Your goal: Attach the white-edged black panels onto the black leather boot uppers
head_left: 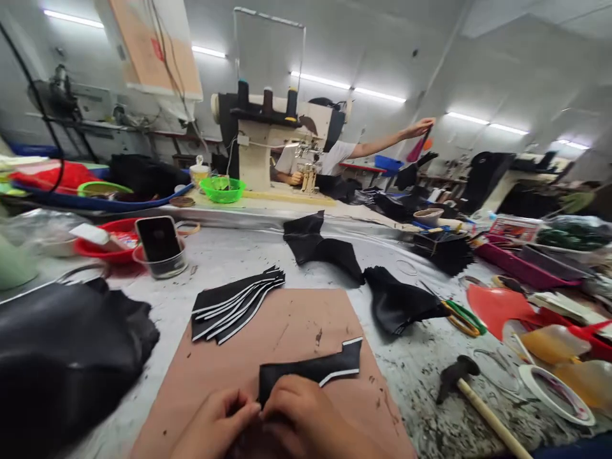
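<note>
At the bottom centre of the frame, my left hand (215,424) and my right hand (306,417) meet over a brown board (287,331) that lies on the desk (229,255). The fingers of both hands are closed together, pinching the near end of a black leather piece (310,371) with a white edge. The piece lies flat on the board and stretches away toward the right, its far end free.

Just beyond, at the board's upper left corner, a fanned stack of black strips (234,305) rests partly on the board. Two loose heaps of black leather (315,245) lie further back and to the right. A pair of scissors (461,317) with green and yellow handles sits right of the board, and a hammer (466,386) with a wooden handle lies at lower right. A phone (157,239) stands in a clear cup at centre left. In the background another person (335,156) sits behind a sewing machine (268,140), one arm stretched out to the right.
</note>
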{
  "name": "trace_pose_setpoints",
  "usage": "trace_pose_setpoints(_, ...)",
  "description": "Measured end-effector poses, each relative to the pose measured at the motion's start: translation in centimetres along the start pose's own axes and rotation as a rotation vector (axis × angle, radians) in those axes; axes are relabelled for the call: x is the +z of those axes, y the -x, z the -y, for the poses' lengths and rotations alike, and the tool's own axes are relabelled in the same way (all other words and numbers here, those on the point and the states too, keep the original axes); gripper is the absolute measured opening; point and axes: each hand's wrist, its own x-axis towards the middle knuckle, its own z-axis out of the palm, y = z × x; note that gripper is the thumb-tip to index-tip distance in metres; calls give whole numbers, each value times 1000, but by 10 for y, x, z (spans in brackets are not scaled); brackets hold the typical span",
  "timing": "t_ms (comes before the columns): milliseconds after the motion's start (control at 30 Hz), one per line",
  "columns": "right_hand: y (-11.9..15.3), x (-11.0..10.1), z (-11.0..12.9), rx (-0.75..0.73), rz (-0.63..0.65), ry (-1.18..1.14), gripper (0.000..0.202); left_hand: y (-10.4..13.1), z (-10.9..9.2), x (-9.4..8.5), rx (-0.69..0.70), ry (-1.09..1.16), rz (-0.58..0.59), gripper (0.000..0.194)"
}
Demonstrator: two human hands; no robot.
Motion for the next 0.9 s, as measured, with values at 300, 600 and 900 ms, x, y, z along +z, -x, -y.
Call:
trace_pose_setpoints(300, 0, 2, 11, -42, -94, -93, 18, 11, -3, 2, -38, 207, 50, 49)
trace_pose_setpoints(600, -6, 5, 17, 66, -30, -99, 19, 8, 5, 5, -18, 191, 31, 34)
trace_pose_setpoints(900, -4, 4, 12, -11, -26, -274, 18, 10, 2, 4, -10, 206, 38, 34)
